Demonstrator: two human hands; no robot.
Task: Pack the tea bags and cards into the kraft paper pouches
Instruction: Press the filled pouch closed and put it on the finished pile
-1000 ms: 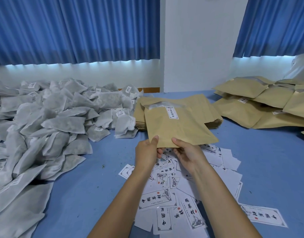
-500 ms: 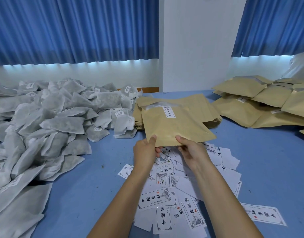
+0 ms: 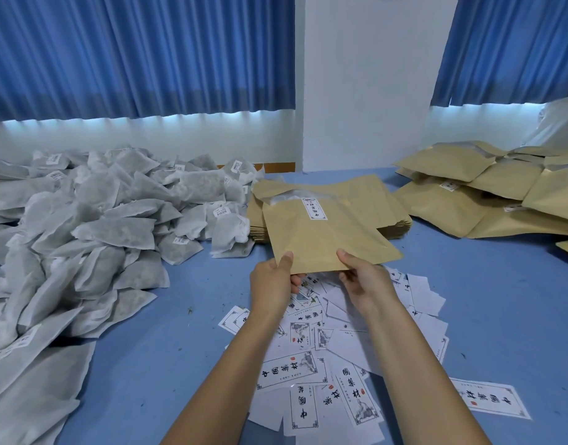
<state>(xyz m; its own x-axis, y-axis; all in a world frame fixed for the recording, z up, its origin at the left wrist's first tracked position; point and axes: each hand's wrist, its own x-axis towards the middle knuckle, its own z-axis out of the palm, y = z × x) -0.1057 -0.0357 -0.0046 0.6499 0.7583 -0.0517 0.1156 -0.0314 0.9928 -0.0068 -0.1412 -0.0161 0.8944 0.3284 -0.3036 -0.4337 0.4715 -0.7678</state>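
Both hands hold one kraft paper pouch (image 3: pixel 327 232) by its near edge, above the table's middle. My left hand (image 3: pixel 273 277) pinches the near left corner, thumb on top. My right hand (image 3: pixel 363 281) grips the near edge further right. The pouch's far mouth is open, and a white label and a pale tea bag show there. A flat stack of empty pouches (image 3: pixel 382 203) lies just behind it. A big heap of grey-white tea bags (image 3: pixel 93 226) fills the left side. Printed cards (image 3: pixel 318 354) lie scattered under my forearms.
Several bulging kraft pouches (image 3: pixel 488 194) are piled at the right rear. The blue table (image 3: pixel 501 316) shows bare to the right of the cards. A white wall and blue curtains (image 3: pixel 141 49) stand behind the table. A single card (image 3: pixel 491 401) lies apart at the near right.
The held pouch has shifted slightly away from me and tilted, and my right hand has slid a little along its near edge. Both hands keep their hold.
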